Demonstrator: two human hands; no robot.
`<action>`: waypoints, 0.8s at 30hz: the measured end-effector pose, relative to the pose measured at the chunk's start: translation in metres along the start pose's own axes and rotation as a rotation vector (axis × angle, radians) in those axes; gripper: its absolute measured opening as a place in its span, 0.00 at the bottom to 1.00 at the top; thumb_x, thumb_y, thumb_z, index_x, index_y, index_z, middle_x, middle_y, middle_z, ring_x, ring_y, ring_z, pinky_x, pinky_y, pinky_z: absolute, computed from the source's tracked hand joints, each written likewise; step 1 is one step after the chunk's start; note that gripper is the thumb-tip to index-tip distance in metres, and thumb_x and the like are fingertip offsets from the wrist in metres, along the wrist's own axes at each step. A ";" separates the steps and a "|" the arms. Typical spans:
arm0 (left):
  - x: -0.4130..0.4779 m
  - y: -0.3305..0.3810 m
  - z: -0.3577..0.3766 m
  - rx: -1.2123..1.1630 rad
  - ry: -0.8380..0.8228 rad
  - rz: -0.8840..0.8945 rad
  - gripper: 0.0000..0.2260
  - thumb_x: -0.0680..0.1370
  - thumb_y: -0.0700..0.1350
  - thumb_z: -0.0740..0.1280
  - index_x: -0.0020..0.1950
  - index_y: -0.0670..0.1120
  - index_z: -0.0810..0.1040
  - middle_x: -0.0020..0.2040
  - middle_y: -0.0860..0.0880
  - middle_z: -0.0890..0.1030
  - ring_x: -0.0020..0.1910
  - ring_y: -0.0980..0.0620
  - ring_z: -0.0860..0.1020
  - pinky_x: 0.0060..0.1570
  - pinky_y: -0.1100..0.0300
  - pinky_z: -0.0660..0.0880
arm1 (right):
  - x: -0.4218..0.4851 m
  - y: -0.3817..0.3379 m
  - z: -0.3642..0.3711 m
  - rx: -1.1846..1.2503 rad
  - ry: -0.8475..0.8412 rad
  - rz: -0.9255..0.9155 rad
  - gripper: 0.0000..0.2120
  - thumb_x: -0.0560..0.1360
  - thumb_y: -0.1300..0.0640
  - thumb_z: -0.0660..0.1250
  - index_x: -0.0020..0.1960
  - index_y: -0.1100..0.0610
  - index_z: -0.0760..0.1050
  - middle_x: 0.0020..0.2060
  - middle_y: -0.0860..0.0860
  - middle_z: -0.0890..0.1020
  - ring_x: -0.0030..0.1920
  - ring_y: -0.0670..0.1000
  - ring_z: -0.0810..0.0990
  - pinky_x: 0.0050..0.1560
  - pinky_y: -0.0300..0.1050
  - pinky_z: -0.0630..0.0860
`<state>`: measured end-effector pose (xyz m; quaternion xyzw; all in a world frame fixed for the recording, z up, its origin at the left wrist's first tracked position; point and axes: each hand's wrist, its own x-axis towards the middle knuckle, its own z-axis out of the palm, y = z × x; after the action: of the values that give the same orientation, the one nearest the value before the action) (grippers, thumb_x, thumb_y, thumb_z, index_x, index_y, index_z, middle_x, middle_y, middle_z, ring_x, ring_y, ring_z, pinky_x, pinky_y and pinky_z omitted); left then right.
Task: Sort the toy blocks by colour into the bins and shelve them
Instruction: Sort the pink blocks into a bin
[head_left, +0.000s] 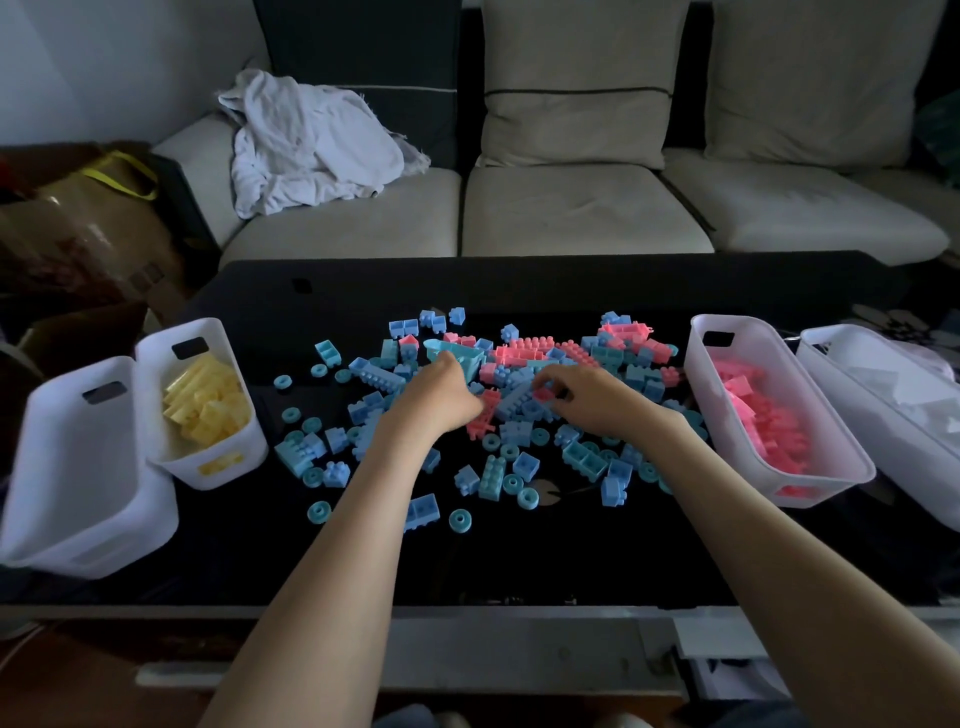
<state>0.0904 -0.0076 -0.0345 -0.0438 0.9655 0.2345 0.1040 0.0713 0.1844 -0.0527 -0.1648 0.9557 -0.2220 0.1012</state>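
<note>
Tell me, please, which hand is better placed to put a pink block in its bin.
Right: the right hand pinches a pink block, and the bin of pink blocks stands on that side.

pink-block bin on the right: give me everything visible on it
The pink-block bin is a long white tub with rounded corners, plastic by the look, with a slot handle cut in its far end wall. It stands upright on the dark table, right of the loose pile, angled, and partly filled with pink blocks. A second white bin lies close along its right side; contact is unclear. Neither the left hand nor the right hand touches it.
</note>
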 end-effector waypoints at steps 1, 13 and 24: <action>-0.001 0.003 0.001 0.030 -0.007 0.010 0.29 0.78 0.42 0.64 0.75 0.40 0.56 0.45 0.47 0.74 0.32 0.55 0.70 0.28 0.63 0.65 | 0.000 0.000 0.000 0.002 0.005 0.006 0.11 0.79 0.54 0.61 0.61 0.52 0.73 0.55 0.50 0.78 0.53 0.49 0.77 0.56 0.46 0.76; -0.014 0.014 0.009 0.072 0.054 0.033 0.30 0.80 0.37 0.59 0.77 0.38 0.47 0.43 0.45 0.75 0.32 0.54 0.72 0.29 0.64 0.67 | 0.002 0.005 -0.002 0.004 0.018 0.062 0.08 0.76 0.56 0.66 0.54 0.55 0.74 0.49 0.49 0.77 0.50 0.48 0.75 0.52 0.43 0.74; -0.019 0.023 -0.008 0.098 0.079 0.012 0.25 0.79 0.37 0.58 0.75 0.40 0.55 0.47 0.43 0.77 0.41 0.51 0.78 0.35 0.55 0.75 | -0.001 0.002 0.002 0.068 0.062 0.111 0.10 0.77 0.63 0.59 0.50 0.55 0.79 0.52 0.49 0.80 0.34 0.39 0.70 0.31 0.32 0.64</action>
<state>0.1039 0.0100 -0.0127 -0.0423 0.9795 0.1856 0.0663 0.0728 0.1854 -0.0550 -0.1010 0.9579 -0.2534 0.0894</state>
